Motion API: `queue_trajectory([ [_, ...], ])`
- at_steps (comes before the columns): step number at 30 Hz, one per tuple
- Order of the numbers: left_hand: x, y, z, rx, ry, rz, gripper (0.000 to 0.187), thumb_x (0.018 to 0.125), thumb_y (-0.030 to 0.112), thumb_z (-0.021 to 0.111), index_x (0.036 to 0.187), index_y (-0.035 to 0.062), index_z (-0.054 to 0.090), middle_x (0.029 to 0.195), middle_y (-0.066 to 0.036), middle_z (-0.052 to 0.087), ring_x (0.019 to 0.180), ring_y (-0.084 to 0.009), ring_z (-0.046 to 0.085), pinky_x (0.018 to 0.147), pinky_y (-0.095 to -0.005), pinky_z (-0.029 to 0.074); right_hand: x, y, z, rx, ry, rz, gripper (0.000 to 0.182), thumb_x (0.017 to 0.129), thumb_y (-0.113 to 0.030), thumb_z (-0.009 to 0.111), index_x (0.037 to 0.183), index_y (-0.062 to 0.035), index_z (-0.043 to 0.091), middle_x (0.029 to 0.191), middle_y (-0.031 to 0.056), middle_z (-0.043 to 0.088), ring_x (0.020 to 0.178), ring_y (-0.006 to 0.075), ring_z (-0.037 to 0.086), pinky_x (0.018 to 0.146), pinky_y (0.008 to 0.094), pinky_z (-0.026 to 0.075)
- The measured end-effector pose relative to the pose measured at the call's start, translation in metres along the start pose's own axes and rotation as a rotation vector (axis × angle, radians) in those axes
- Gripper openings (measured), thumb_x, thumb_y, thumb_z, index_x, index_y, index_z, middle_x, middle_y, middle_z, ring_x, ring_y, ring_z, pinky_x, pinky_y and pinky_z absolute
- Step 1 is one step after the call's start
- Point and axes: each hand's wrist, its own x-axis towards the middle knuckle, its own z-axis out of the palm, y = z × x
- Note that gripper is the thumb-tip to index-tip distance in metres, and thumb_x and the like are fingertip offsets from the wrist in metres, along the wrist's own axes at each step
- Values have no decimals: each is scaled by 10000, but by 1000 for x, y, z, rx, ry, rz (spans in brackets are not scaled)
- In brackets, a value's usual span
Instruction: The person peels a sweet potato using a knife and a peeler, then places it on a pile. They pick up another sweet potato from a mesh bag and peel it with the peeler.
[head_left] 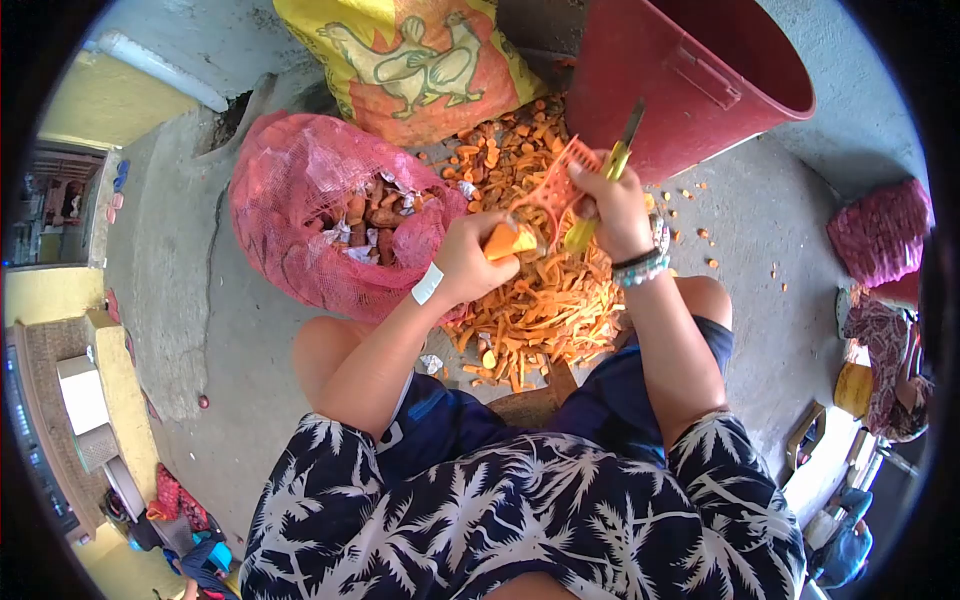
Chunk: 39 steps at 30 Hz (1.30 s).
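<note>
My left hand (468,262) is closed around a peeled orange carrot (510,240), its bright end pointing toward my other hand. My right hand (622,212) grips an orange plastic peeler (572,172) and a knife with a yellow handle (617,162). The knife's dark blade points up and away from me, beside the red bin. Under both hands a heap of carrot peelings (550,310) covers the floor between my legs. Farther off, the heap shows more short, rounded carrot pieces (490,145).
To the left, a pink mesh sack (290,220) gapes open on unpeeled roots (385,215) and paper scraps. A yellow-and-orange sack (420,110) with printed chickens and a tall red bin (640,90) stand beyond the heap. Another pink sack (880,235) is at right; people sit at both lower sides.
</note>
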Motion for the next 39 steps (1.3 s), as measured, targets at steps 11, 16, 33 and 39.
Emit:
queue_trajectory([
  [11,-6,4,-4,-48,-35,135,147,642,55,605,759,40,518,656,-35,514,614,-126,506,585,-264,405,28,-2,-33,0,342,-86,137,782,-54,627,856,-22,516,687,52,565,461,94,473,396,223,381],
  [16,-6,-12,-14,-34,43,71,156,647,56,608,775,32,524,656,-41,519,610,-133,510,583,-274,410,17,-9,-29,194,145,-81,100,804,-41,600,858,-35,516,680,27,558,470,79,460,408,203,362],
  [33,0,-2,0,239,334,270,142,653,27,627,732,23,509,635,-73,527,567,-186,533,531,-283,409,9,26,1,62,311,-193,141,792,-69,619,893,-60,521,697,9,572,498,69,483,424,186,369],
  [39,-4,-10,-15,88,312,207,205,616,41,634,776,24,508,690,-112,544,631,-284,564,563,-329,438,9,-12,-14,-274,-6,-195,209,771,-54,628,959,-41,536,759,21,583,631,114,566,556,239,475],
])
